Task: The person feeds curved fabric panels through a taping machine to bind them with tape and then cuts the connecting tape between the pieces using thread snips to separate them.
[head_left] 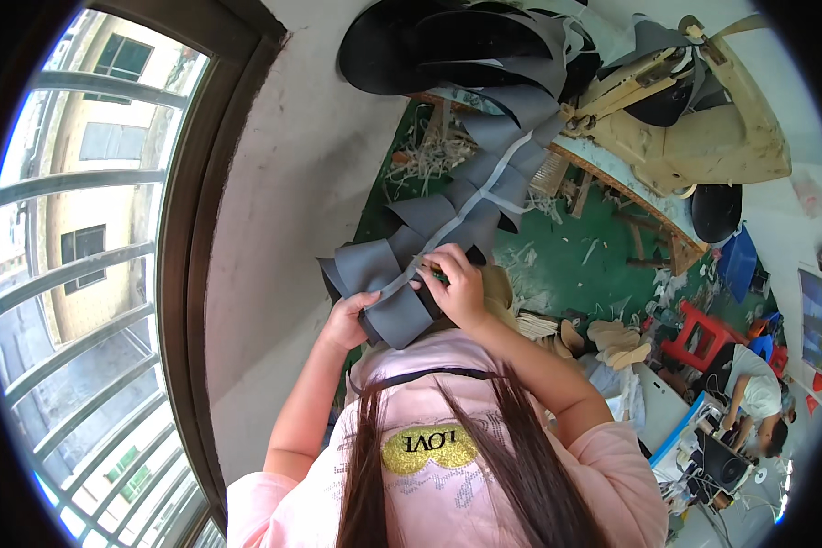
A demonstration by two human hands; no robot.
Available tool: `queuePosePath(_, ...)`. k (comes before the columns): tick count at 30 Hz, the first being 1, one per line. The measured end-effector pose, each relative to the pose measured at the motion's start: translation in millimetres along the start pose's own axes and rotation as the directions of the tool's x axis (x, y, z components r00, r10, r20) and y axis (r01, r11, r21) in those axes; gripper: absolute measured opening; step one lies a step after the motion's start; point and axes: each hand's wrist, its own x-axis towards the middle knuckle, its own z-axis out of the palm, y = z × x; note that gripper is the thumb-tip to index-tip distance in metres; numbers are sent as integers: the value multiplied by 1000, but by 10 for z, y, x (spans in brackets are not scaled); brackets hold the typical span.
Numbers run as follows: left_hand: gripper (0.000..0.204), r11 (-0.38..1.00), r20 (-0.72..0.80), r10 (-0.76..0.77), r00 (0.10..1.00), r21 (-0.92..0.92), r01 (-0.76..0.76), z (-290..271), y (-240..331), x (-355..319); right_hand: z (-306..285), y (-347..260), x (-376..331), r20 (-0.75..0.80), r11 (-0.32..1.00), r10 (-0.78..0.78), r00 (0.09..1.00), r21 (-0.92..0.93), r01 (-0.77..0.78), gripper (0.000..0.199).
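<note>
A long chain of dark grey, curved sheet pieces [367, 269] lies over my lap, joined along a pale grey tape strip [466, 212]. It runs up and away to the table. At its near end, my left hand [347, 320] is closed on the edge of a grey piece, thumb on top next to the tape. My right hand [457, 285] is bent over the tape just to the right, its fingertips pinched together at the strip. Something small and dark shows between those fingers, too small to name.
Beyond the chain stands a table [626, 187] with a beige sewing machine [694, 151] and a heap of black and grey pieces [466, 55]. Scraps litter the green floor [557, 242]. A barred window [91, 237] is at left. Near a red stool [696, 333], another person [753, 393] bends at another table.
</note>
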Motion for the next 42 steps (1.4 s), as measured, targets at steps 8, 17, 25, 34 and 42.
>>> queuePosePath(8,49,988,159,-94,983,-110,112,134,130,-46,98,10,-151,36,995,50,998,88,-53,19)
queuePosePath(17,39,998,5,-46,999,-43,47,30,18,-40,-51,-141,-70,551,705,420,721,302,-642,22)
queuePosePath(25,35,998,-180,-6,984,-60,-5,-103,-91,-87,71,-3,-202,550,717,467,692,223,-661,33)
queuePosePath(34,37,992,-120,-9,993,-126,-7,-175,-156,-150,182,-44,-186,619,515,475,625,381,-768,28)
queuePosePath(42,45,995,-127,37,991,-84,-48,-254,-281,-133,131,-159,-59,687,220,559,465,418,-881,24)
